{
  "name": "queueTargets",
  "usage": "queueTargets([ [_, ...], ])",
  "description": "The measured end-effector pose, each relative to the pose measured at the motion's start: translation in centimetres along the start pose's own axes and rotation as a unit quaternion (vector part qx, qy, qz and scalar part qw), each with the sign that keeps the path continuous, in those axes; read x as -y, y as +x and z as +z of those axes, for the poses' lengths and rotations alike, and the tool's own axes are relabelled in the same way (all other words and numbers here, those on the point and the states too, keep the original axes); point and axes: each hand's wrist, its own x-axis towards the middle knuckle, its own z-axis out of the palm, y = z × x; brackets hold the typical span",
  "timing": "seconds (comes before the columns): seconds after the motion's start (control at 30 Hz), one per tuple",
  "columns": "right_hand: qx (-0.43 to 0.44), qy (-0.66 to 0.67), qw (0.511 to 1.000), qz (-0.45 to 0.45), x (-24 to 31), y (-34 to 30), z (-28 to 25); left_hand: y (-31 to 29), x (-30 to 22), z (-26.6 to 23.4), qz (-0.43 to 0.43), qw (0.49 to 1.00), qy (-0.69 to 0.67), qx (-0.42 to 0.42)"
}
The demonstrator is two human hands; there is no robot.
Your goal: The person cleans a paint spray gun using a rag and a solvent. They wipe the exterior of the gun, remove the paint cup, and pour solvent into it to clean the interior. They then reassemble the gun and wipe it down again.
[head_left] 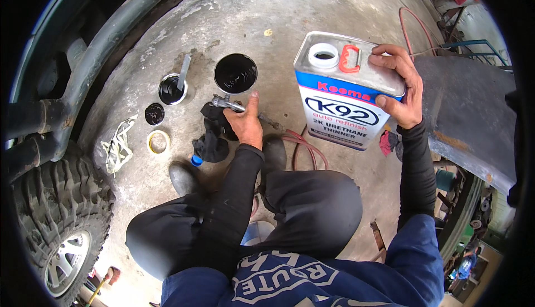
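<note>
My left hand [247,122] grips a metal spray gun [229,104], whose uncovered round cup [236,74] has glossy black paint inside. At the right, my right hand [404,87] clasps a rectangular thinner can [341,109], fingers over its top edge and thumb on the front. The can is upright, with an uncapped white spout [323,55] and a red handle [349,59] on top. Below the gun a black cloth [212,142] lies on the floor beside a small blue cap [196,160]. Left of the cup stands a tub of black paint [170,89] holding a stirring stick [184,72].
A paint-smeared lid [154,114], a tape roll [150,142] and crumpled pale strips [118,146] lie on the concrete. A vehicle tyre [61,195] and side bar [103,45] border the left. A red hose [320,156] trails near my boots. A dark metal surface [473,101] stands right.
</note>
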Motion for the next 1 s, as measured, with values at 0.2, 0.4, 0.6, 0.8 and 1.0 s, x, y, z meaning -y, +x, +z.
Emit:
queueTargets([
  [0.2, 0.131, -0.011, 0.991, -0.016, 1.8, 1.7, -0.9, -1.2, 1.5, 0.9, 0.042, 0.997, -0.044, 0.042],
  [0.4, 0.202, 0.015, 0.979, -0.038, 3.2, 3.6, -0.1, -1.9, 2.0, 1.0, 0.041, 0.997, -0.01, 0.058],
  [0.6, 0.232, -0.001, 0.972, -0.035, 3.5, 4.7, 0.3, -2.5, 2.2, 0.8, 0.086, 0.995, 0.011, 0.041],
  [0.8, 0.259, -0.034, 0.964, -0.045, 3.7, 5.9, 0.3, -2.3, 3.2, 0.8, 0.018, 0.998, -0.011, 0.059],
  [1.0, 0.265, -0.032, 0.963, -0.04, 3.8, 6.6, 0.3, -2.4, 3.2, 0.9, 0.041, 0.996, -0.051, 0.062],
])
